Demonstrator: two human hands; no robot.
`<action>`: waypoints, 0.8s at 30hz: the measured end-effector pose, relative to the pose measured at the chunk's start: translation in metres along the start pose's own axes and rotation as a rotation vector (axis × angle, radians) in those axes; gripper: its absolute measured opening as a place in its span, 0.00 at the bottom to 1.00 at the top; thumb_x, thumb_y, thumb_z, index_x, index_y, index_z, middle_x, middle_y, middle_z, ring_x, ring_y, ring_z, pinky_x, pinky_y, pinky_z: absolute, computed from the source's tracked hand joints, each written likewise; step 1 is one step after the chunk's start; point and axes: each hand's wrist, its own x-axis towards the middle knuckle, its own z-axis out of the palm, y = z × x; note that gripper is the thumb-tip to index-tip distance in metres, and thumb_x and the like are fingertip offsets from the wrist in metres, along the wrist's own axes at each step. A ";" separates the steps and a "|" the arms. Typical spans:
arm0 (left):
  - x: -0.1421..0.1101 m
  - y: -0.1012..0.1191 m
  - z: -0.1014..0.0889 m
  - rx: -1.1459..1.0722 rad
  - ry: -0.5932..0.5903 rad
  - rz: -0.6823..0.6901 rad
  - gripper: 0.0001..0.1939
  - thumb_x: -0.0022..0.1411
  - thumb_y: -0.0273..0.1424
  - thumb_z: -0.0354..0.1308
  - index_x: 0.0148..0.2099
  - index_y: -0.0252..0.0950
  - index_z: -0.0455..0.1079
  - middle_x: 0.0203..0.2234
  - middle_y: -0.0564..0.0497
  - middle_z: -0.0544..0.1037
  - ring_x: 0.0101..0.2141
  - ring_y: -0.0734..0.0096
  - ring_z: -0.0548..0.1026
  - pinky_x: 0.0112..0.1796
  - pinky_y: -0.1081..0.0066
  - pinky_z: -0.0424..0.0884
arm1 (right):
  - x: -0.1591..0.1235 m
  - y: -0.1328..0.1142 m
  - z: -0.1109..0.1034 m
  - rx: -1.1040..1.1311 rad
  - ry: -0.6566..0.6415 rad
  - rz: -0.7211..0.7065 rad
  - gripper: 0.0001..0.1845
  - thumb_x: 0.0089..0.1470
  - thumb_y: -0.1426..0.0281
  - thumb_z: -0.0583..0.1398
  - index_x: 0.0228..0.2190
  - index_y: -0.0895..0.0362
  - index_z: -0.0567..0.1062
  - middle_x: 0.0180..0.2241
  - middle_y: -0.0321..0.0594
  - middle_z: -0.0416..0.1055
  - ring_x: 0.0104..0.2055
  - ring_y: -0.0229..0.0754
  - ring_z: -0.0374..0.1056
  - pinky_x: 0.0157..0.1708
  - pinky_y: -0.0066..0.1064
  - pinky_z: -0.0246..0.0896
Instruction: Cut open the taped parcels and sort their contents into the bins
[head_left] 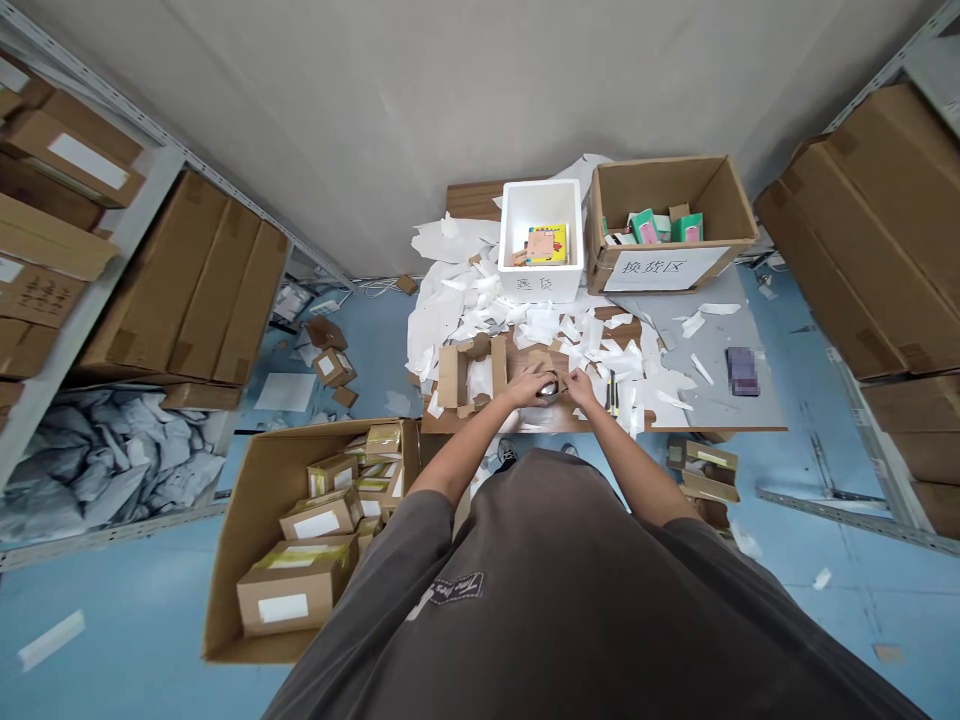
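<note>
My left hand and my right hand meet over the near edge of a low table. Both are closed around a small dark object between them; it is too small to name. An opened small cardboard box lies just left of my left hand. A yellow-handled utility knife lies on the table right of my right hand. White paper scraps cover the table around the hands.
A white foam box and a labelled cardboard box stand at the table's far side. A large open carton of small taped boxes sits on the blue floor at my left. Shelves of cartons flank both sides.
</note>
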 end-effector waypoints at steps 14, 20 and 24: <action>-0.003 -0.026 0.041 -0.614 0.295 -0.517 0.38 0.56 0.43 0.75 0.65 0.33 0.72 0.61 0.34 0.78 0.63 0.47 0.73 0.64 0.52 0.68 | -0.017 0.001 0.001 -0.058 -0.140 -0.164 0.16 0.56 0.53 0.64 0.38 0.51 0.75 0.41 0.41 0.77 0.48 0.49 0.72 0.56 0.43 0.70; -0.008 -0.020 0.033 -0.643 0.328 -0.299 0.32 0.56 0.27 0.68 0.63 0.39 0.70 0.64 0.39 0.75 0.67 0.53 0.68 0.64 0.54 0.68 | -0.029 0.009 0.001 -0.064 -0.155 -0.237 0.24 0.50 0.59 0.66 0.48 0.51 0.75 0.57 0.47 0.75 0.61 0.54 0.70 0.63 0.48 0.66; -0.017 -0.029 0.025 -0.523 0.227 -0.162 0.28 0.55 0.23 0.66 0.58 0.36 0.72 0.70 0.35 0.67 0.73 0.50 0.61 0.65 0.55 0.66 | -0.035 0.014 -0.009 -0.069 -0.140 -0.332 0.28 0.50 0.56 0.67 0.52 0.50 0.72 0.62 0.49 0.72 0.67 0.56 0.65 0.63 0.49 0.65</action>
